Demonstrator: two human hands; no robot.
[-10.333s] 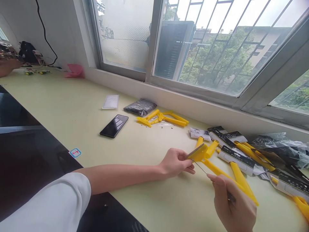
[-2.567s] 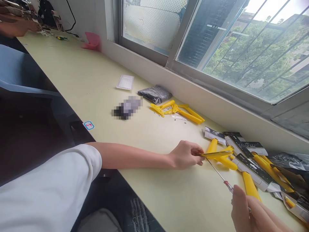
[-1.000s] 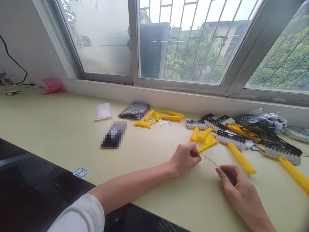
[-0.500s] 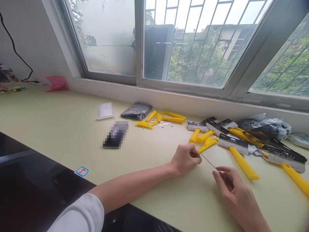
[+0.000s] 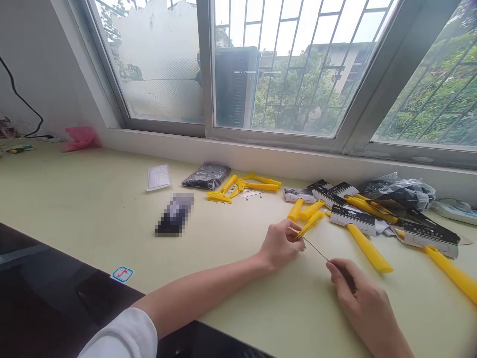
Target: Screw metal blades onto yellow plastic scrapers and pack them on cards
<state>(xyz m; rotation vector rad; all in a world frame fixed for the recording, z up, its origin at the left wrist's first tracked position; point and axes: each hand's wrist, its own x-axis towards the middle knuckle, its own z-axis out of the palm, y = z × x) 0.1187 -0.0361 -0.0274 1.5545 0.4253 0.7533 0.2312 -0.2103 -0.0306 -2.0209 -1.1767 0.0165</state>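
Note:
My left hand (image 5: 282, 244) is closed on a yellow plastic scraper (image 5: 311, 222), gripping the end nearest me while the rest points away to the right. In my right hand (image 5: 359, 293) is a screwdriver (image 5: 316, 247). Only its thin metal shaft shows, because my fingers hide the handle. The shaft's tip meets the scraper beside my left fingertips; the exact contact point is too small to make out. Just beyond the held scraper lie two yellow handles (image 5: 312, 210).
Several yellow scrapers in black-and-white card sleeves (image 5: 352, 220) lie to the right. Farther back are loose yellow scraper parts (image 5: 242, 186), small screws (image 5: 246, 199), a black plastic-wrapped packet (image 5: 206, 175) and a clear tray (image 5: 158, 177). A blurred dark object (image 5: 174, 216) lies left.
The view has shifted slightly, so things sit a little farther left. My right fingers look more tightly closed around the screwdriver. Its shaft stays against the scraper in my left hand.

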